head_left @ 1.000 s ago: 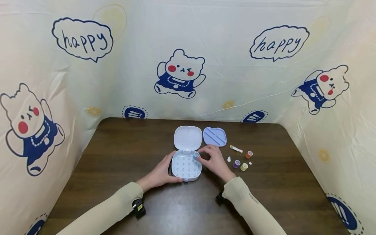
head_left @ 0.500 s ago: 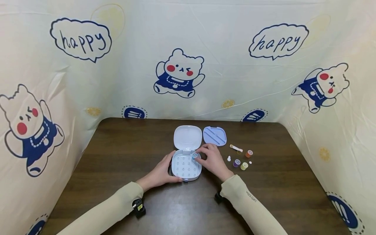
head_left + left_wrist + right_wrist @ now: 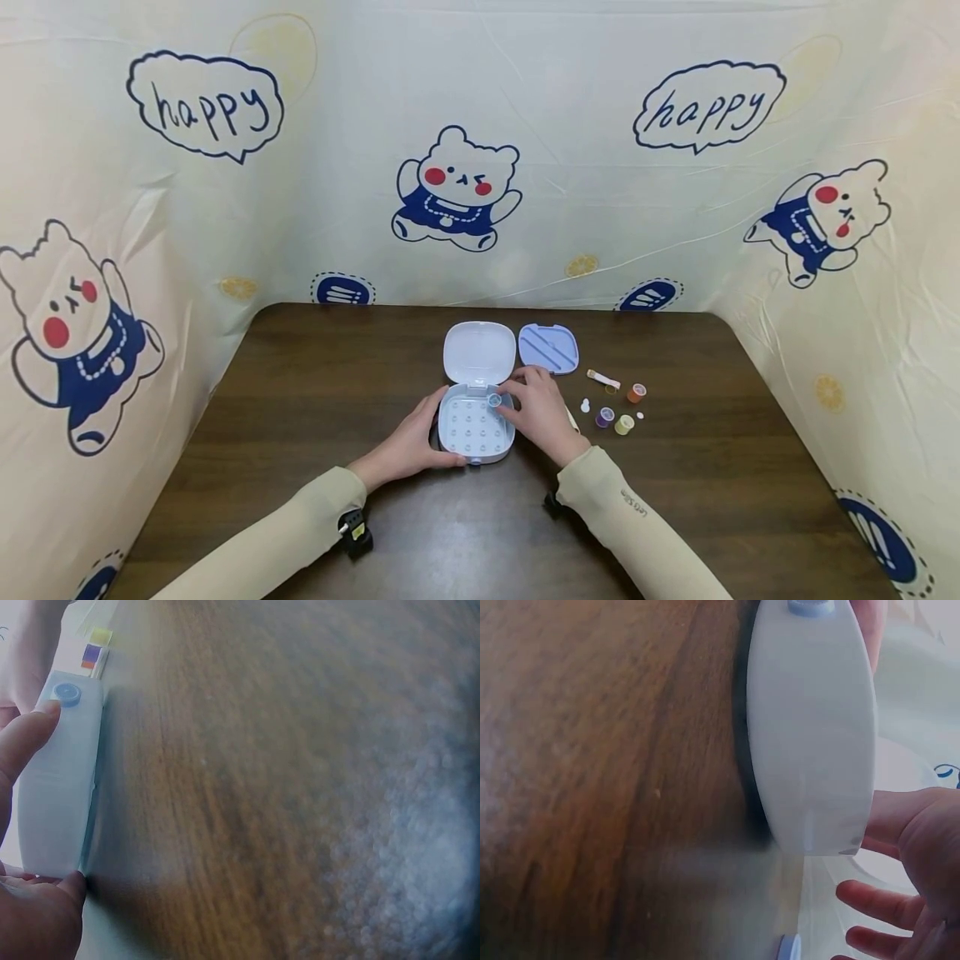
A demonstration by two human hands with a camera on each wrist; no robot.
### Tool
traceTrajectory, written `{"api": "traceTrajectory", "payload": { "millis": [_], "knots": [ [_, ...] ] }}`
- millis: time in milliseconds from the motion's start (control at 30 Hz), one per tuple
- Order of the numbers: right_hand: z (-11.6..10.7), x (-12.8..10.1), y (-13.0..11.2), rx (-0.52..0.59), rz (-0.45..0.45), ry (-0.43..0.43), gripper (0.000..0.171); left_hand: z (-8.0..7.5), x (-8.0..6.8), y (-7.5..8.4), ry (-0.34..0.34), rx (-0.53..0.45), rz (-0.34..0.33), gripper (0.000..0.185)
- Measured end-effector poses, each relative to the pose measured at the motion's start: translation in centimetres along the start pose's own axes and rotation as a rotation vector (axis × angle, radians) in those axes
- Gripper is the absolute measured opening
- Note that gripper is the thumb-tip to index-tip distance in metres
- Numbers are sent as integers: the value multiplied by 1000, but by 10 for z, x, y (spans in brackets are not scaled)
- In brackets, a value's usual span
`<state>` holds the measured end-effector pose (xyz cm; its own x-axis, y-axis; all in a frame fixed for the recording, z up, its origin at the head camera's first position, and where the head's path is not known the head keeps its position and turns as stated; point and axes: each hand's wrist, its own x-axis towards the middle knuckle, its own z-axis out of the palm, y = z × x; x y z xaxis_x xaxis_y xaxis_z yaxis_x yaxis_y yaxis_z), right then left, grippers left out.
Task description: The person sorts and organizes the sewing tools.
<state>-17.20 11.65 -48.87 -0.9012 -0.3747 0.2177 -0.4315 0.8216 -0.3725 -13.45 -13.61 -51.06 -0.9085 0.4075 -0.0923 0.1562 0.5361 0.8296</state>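
Note:
A pale blue sewing case (image 3: 468, 440) lies open, its hinged lid (image 3: 480, 352) tipped back and small pegs showing in rows on its floor. My left hand (image 3: 405, 439) grips the case from the left, thumb at the front near the round latch button (image 3: 67, 694). Between thumb and fingertip of my right hand (image 3: 542, 414) is a small light blue thread spool (image 3: 494, 401), pinched over the case's back right part. In the right wrist view the wall of the case (image 3: 814, 735) hides the spool, and the other fingers of that hand are spread.
A periwinkle tray insert (image 3: 549, 348) lies behind my right hand. To the right on the wooden table (image 3: 675, 500) are an orange spool (image 3: 637, 393), a purple spool (image 3: 605, 417), a yellow spool (image 3: 624, 425), a thin white tube (image 3: 603, 381) and small white pieces (image 3: 585, 406).
My right hand has shifted slightly left with the light blue spool, further in over the pegs. My left hand keeps its grip, and the case stays in place.

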Motion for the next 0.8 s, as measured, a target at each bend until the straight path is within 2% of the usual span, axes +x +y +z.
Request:
{"api": "traceTrajectory", "payload": {
  "millis": [467, 800],
  "knots": [
    [-2, -2, -4, -90, -53, 12, 27, 0, 0, 0, -5, -5, -7, 124],
    [-2, -1, -6, -84, -42, -8, 27, 0, 0, 1, -4, -10, -6, 123]
  ]
}}
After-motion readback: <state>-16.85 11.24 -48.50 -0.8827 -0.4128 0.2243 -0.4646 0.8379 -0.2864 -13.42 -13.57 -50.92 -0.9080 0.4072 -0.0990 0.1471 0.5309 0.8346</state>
